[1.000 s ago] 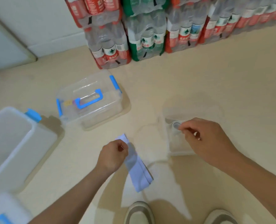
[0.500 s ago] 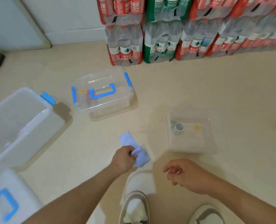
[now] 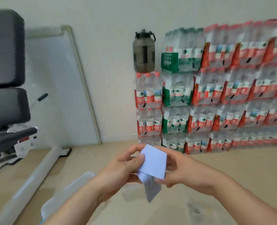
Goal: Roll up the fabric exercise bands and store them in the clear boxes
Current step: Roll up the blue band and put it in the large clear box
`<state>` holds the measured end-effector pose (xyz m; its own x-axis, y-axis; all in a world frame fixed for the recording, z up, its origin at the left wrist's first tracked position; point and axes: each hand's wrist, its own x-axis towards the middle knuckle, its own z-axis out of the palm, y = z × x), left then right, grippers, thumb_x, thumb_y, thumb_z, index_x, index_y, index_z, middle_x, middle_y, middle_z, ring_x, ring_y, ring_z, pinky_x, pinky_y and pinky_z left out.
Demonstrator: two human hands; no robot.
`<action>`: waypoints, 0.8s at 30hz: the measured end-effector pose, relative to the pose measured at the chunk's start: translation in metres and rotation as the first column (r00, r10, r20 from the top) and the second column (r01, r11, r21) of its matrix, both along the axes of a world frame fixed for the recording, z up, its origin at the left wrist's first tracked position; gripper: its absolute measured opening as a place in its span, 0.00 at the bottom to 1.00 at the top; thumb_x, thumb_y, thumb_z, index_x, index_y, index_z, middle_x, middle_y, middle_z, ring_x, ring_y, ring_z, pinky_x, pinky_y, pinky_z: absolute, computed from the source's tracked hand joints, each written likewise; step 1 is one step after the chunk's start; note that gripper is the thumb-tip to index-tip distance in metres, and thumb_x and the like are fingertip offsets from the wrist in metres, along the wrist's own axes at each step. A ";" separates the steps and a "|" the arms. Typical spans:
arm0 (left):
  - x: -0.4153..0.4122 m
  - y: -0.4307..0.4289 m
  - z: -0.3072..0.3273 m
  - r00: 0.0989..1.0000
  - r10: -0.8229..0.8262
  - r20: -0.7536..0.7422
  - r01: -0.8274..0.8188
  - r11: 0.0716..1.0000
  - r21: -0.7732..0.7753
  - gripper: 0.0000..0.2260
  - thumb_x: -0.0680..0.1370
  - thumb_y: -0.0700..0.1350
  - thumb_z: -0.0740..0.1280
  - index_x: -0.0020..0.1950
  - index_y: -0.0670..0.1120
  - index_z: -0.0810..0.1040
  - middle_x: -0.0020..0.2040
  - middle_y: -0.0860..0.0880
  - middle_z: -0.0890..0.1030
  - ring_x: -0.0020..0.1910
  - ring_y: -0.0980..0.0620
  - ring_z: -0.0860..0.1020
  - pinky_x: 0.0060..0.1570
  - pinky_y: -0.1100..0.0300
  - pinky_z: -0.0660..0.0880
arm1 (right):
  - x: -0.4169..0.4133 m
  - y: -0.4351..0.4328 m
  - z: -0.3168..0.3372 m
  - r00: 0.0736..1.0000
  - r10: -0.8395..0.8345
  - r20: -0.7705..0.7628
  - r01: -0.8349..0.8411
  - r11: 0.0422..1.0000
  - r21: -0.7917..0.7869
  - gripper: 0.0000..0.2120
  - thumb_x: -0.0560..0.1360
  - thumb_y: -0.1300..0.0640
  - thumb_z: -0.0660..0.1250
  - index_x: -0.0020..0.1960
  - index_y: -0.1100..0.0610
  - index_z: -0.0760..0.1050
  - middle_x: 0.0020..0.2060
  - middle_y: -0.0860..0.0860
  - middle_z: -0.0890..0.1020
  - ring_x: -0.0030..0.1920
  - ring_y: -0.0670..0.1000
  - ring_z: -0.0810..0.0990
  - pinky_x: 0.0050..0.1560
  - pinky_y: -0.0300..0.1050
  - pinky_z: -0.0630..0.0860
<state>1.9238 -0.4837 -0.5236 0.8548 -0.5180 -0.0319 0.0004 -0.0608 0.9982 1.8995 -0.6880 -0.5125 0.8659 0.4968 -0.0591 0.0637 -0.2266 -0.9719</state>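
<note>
My left hand (image 3: 123,166) and right hand (image 3: 181,172) pinch the fabric band (image 3: 154,161) by its side edges; seems light, limp, tail drooping, so I'd grip near the fold.

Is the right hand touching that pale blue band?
Touching. The head view shows the right hand pinching the band; the left hand grips its other edge.

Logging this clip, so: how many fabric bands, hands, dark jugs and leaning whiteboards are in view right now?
Fabric band: 1
Hands: 2, left hand and right hand, both holding it
Dark jug: 1
Whiteboard: 1
Total: 5
</note>
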 end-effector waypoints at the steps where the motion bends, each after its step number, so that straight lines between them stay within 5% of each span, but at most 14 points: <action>1: -0.011 0.001 0.015 0.998 0.045 0.048 -0.045 0.999 0.006 0.14 0.75 0.51 0.64 0.60 0.54 0.76 0.55 0.38 0.82 0.48 0.43 0.80 0.46 0.52 0.77 | -0.010 0.010 0.016 1.000 -0.018 0.020 0.017 0.999 0.049 0.28 0.74 0.68 0.65 0.62 0.37 0.74 0.53 0.44 0.83 0.47 0.42 0.80 0.40 0.39 0.77; 3: -0.032 0.004 0.041 0.982 0.097 0.164 -0.106 0.993 0.044 0.13 0.77 0.54 0.64 0.61 0.57 0.74 0.49 0.41 0.83 0.44 0.47 0.80 0.46 0.51 0.77 | -0.022 0.029 0.037 0.995 -0.088 0.049 0.082 0.991 0.110 0.20 0.75 0.63 0.66 0.59 0.40 0.77 0.48 0.46 0.85 0.43 0.44 0.82 0.36 0.40 0.77; 6: -0.062 0.012 0.065 0.924 0.074 0.376 -0.181 0.949 0.259 0.19 0.71 0.66 0.64 0.60 0.72 0.65 0.48 0.58 0.81 0.45 0.58 0.79 0.49 0.61 0.77 | -0.024 0.053 0.049 0.975 -0.203 0.088 0.197 0.977 0.078 0.06 0.71 0.57 0.68 0.47 0.51 0.81 0.36 0.50 0.84 0.33 0.47 0.81 0.32 0.41 0.74; 9: -0.076 0.018 0.073 0.772 0.072 0.632 -0.436 0.783 0.443 0.34 0.63 0.70 0.68 0.65 0.76 0.56 0.62 0.71 0.68 0.62 0.70 0.68 0.61 0.69 0.67 | -0.018 0.071 0.052 0.931 -0.337 0.140 0.320 0.939 0.130 0.15 0.72 0.64 0.63 0.35 0.49 0.82 0.27 0.46 0.82 0.29 0.44 0.77 0.32 0.38 0.70; 12: -0.074 0.021 0.067 0.541 0.045 0.840 -0.596 0.724 0.346 0.23 0.69 0.66 0.64 0.64 0.72 0.63 0.60 0.68 0.68 0.62 0.70 0.66 0.57 0.76 0.62 | -0.008 0.087 0.044 0.895 -0.411 0.172 0.387 0.909 0.157 0.13 0.72 0.66 0.62 0.35 0.55 0.82 0.27 0.46 0.81 0.31 0.44 0.76 0.33 0.38 0.69; 15: -0.061 0.031 0.056 0.467 0.147 0.872 -0.674 0.698 0.243 0.14 0.75 0.55 0.62 0.61 0.63 0.71 0.50 0.64 0.79 0.52 0.68 0.75 0.49 0.75 0.68 | 0.009 0.100 0.028 0.891 -0.419 0.173 0.398 0.906 0.147 0.10 0.72 0.61 0.66 0.34 0.56 0.80 0.26 0.47 0.79 0.31 0.45 0.74 0.35 0.41 0.69; 18: -0.049 0.042 0.052 0.526 0.267 0.807 -0.728 0.633 0.265 0.10 0.78 0.46 0.60 0.55 0.57 0.77 0.34 0.64 0.79 0.37 0.65 0.75 0.37 0.71 0.68 | 0.022 0.101 0.016 0.924 -0.345 0.167 0.340 0.939 0.055 0.11 0.72 0.56 0.68 0.31 0.54 0.77 0.24 0.44 0.75 0.28 0.44 0.70 0.33 0.39 0.66; 21: -0.023 0.058 0.045 0.696 0.172 0.697 -0.635 0.600 0.487 0.12 0.79 0.43 0.56 0.53 0.54 0.76 0.29 0.55 0.74 0.30 0.58 0.73 0.34 0.60 0.69 | 0.035 0.101 0.011 0.960 -0.241 0.140 0.253 0.964 -0.079 0.14 0.72 0.59 0.67 0.28 0.53 0.72 0.22 0.43 0.69 0.26 0.44 0.65 0.29 0.38 0.63; 24: -0.006 0.069 0.034 0.799 0.340 0.495 -0.556 0.732 0.394 0.13 0.77 0.37 0.54 0.44 0.48 0.77 0.29 0.52 0.72 0.24 0.55 0.69 0.26 0.61 0.69 | 0.046 0.100 0.011 0.977 -0.170 0.129 0.193 0.963 -0.189 0.10 0.73 0.57 0.67 0.33 0.53 0.75 0.26 0.46 0.72 0.30 0.47 0.68 0.32 0.40 0.66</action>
